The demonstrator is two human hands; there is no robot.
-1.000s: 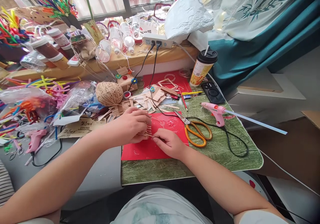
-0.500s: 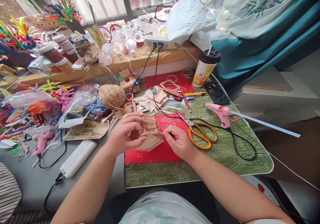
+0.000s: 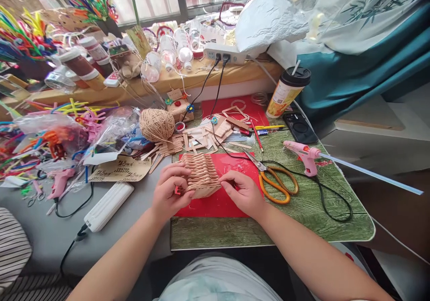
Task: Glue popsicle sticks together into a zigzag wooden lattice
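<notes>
Over the red sheet (image 3: 204, 207) I see a small craft-stick frame wrapped in rows of tan twine (image 3: 201, 171). My left hand (image 3: 171, 189) grips its left side, fingers curled behind and thumb in front. At its lower right edge my right hand (image 3: 243, 192) is closed in a pinch on what looks like the twine; the fingertips hide most of it. The wrapped top now faces me, and a strip of bare wood shows below it. Orange-handled scissors (image 3: 277, 184) lie just right of my right hand, blades pointing up and left.
A ball of twine (image 3: 156, 125) and loose craft sticks (image 3: 198, 137) lie behind. On the right are a pink glue gun (image 3: 305, 155) with its cord, a phone (image 3: 300, 127) and a lidded cup (image 3: 288, 92). Sandpaper (image 3: 122, 169) and a white power strip (image 3: 109, 206) are left.
The wrapped frame has been tipped so its twine-covered top shows more and its wooden side less. Both hands stay at it. The whole view has shifted slightly.
</notes>
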